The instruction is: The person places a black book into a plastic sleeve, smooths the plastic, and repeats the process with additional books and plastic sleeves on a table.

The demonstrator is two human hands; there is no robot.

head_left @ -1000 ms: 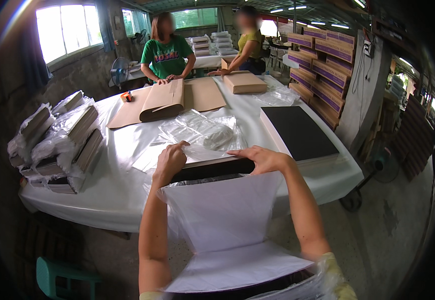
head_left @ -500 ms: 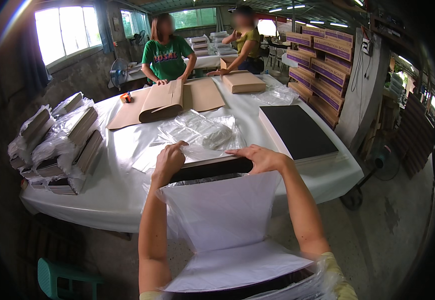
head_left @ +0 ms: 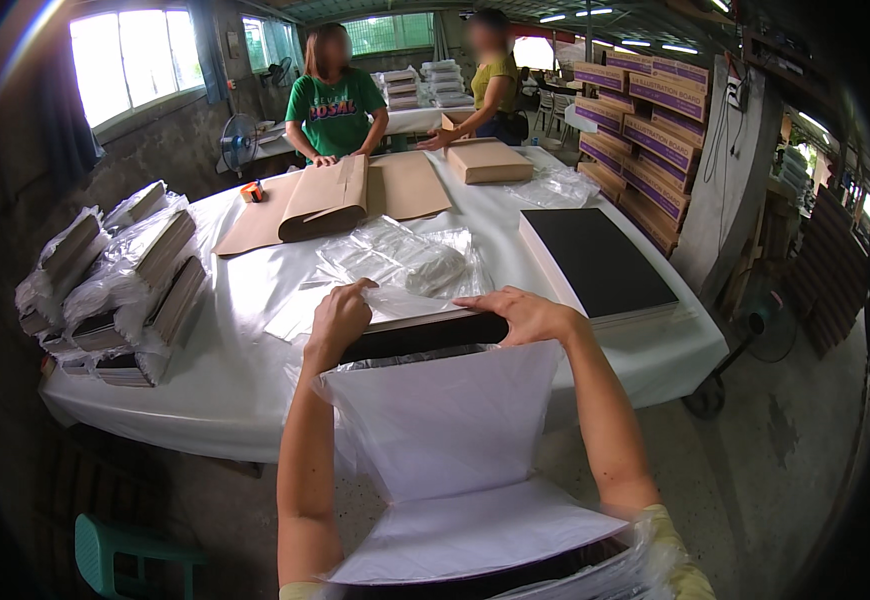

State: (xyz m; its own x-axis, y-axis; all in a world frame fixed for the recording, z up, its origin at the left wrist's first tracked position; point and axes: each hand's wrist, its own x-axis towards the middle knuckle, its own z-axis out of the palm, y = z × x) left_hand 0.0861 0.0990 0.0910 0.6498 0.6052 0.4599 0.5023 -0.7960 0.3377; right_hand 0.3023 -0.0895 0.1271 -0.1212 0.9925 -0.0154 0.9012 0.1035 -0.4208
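At the table's near edge a stack of boards (head_left: 415, 337) shows a dark face and a pale top edge, with clear plastic around it. My left hand (head_left: 338, 322) is closed on its left corner, fingers bent over the top. My right hand (head_left: 533, 318) grips the right corner, fingers laid along the pale edge and thumb down the side. A white sheet (head_left: 445, 420), seemingly plastic-covered, hangs from the stack toward me and folds over a lower pile. Just beyond my hands lies a heap of clear plastic bags (head_left: 400, 258).
Plastic-wrapped board bundles (head_left: 120, 290) are stacked at the left. A black-topped board stack (head_left: 600, 262) lies to the right. Brown paper (head_left: 325, 200) and a tape dispenser (head_left: 252, 192) are farther back, near two people. A green stool (head_left: 125, 550) stands at lower left.
My hands keep their grip on the stack almost unmoved. Across the table, the person at the right has lowered a raised hand, and the person in green has shifted slightly.
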